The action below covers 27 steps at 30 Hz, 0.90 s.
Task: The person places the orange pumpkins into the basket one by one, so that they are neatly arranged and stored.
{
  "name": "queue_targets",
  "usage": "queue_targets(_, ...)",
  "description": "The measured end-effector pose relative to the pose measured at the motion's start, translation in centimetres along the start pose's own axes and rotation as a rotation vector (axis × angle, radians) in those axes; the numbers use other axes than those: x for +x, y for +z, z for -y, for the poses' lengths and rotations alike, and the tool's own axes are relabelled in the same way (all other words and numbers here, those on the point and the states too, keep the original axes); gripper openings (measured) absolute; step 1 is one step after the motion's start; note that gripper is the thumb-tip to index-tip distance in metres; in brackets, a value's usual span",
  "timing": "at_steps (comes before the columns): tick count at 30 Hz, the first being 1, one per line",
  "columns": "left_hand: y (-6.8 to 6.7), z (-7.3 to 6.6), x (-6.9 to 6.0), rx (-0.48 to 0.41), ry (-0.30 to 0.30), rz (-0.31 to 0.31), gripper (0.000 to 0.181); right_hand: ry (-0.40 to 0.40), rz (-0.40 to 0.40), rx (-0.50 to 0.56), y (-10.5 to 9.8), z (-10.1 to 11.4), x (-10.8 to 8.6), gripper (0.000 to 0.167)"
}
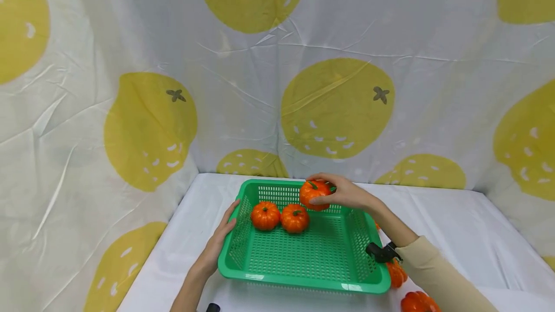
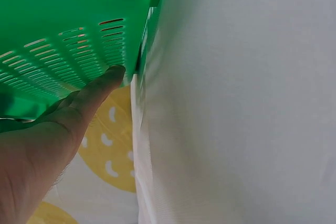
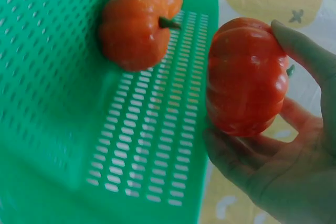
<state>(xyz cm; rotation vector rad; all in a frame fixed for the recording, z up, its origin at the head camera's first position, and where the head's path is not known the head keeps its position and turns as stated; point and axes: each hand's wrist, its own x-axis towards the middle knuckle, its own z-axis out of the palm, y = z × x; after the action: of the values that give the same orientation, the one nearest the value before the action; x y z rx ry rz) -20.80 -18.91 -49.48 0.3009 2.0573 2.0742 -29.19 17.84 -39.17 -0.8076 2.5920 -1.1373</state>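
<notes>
In the head view, my right hand (image 1: 342, 192) holds a small orange pumpkin (image 1: 313, 196) between thumb and fingers, above the back rim of a green plastic basket (image 1: 303, 280). From the right wrist side this pumpkin (image 3: 247, 77) looks glossy red-orange, with the thumb at one end and fingers at the other. Two more pumpkins, one left (image 1: 265, 215) and one right (image 1: 295, 218), sit side by side inside the basket toward the back left. Against the basket's left side rests my left hand (image 1: 218, 240); in the left wrist view an extended finger (image 2: 102, 85) touches the slotted outer wall.
Beyond the basket's right side, partly hidden by the basket and right arm, lie more pumpkins, one at the rim (image 1: 396, 273) and one nearer (image 1: 418, 302). White cloth (image 1: 459, 225) covers the table. Lemon-print fabric (image 1: 243, 110) hangs behind and at the sides.
</notes>
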Motion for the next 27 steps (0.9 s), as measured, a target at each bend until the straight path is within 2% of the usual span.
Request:
queue_targets(5, 0.1, 0.1, 0.0, 0.006, -0.004, -0.003, 0.053, 0.020, -0.021, 0.026, 1.5, 0.1, 0.7, 0.060)
queue_targets(12, 0.1, 0.0, 0.0, 0.010, -0.007, -0.013, 0.054, 0.123, -0.059, 0.093, 3.3, 0.2, 1.2, 0.062)
queue_targets(15, 0.2, -0.1, 0.0, 0.003, -0.007, -0.007, 0.054, 0.171, -0.083, 0.121, 3.4, 0.1, 0.9, 0.063)
queue_targets(22, 0.2, -0.2, -0.1, 0.024, -0.010, -0.013, 0.054, 0.210, -0.123, 0.056, 3.2, -0.1, 0.1, 0.061)
queue_targets(27, 0.1, 0.0, 0.0, 0.018, -0.001, -0.011, 0.053, 0.270, -0.128, 0.060, 2.9, -0.1, -0.5, 0.061)
